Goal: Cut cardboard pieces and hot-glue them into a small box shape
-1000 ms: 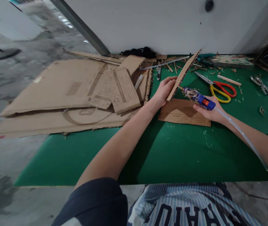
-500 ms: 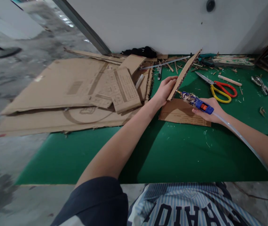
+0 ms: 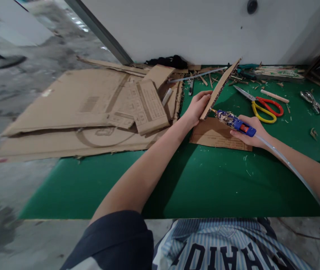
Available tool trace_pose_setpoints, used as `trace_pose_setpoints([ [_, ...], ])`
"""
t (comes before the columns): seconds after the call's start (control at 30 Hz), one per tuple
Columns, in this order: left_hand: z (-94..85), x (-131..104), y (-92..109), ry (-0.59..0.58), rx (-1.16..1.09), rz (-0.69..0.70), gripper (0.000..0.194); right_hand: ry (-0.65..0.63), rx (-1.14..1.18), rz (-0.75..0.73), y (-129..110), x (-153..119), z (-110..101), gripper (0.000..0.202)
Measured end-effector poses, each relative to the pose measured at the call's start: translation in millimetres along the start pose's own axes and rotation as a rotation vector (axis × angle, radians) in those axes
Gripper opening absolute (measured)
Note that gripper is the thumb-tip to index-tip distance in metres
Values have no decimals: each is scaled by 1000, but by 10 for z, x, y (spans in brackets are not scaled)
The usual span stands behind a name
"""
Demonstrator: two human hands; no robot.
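Observation:
My left hand (image 3: 198,107) is closed on a cardboard piece (image 3: 219,89), which it holds up on a slant with its cut edge facing right. In my right hand (image 3: 251,131) is a blue hot glue gun (image 3: 233,122), its front half coated in stringy brown residue. The gun's nozzle is at the lower end of that cut edge. A long clear glue stick (image 3: 289,167) trails from the back of the gun over my right forearm. Beneath both hands, a flat cardboard piece (image 3: 219,138) lies on the green tabletop (image 3: 205,180).
Large cardboard sheets (image 3: 72,97) with smaller offcuts cover the left side and overhang the table. Red-and-yellow-handled scissors (image 3: 265,108) lie right of the raised piece, near a pale stick (image 3: 274,96). Behind are a utility knife (image 3: 190,87), wood scraps and a white wall (image 3: 193,33).
Almost nothing differs. The glue gun's rear has shifted very slightly right and down, while the nozzle stays at the cardboard's edge.

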State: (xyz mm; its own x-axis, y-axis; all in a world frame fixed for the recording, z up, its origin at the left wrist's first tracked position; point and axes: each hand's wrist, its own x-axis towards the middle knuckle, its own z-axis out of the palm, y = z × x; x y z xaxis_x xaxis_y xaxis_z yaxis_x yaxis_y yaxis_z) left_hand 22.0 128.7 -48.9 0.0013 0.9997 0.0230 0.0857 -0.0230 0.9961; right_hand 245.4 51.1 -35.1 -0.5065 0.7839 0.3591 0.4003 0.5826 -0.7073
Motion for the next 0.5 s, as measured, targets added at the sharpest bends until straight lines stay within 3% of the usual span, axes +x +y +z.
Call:
trace_pose_setpoints([
  [0.2,-25,44,-73,-14,13,51,31,-4,-68,-24,-11,14,5,44],
  [0.5,-30,45,-77,-26,21,47,30,-57,-96,-61,21,-16,9,42],
])
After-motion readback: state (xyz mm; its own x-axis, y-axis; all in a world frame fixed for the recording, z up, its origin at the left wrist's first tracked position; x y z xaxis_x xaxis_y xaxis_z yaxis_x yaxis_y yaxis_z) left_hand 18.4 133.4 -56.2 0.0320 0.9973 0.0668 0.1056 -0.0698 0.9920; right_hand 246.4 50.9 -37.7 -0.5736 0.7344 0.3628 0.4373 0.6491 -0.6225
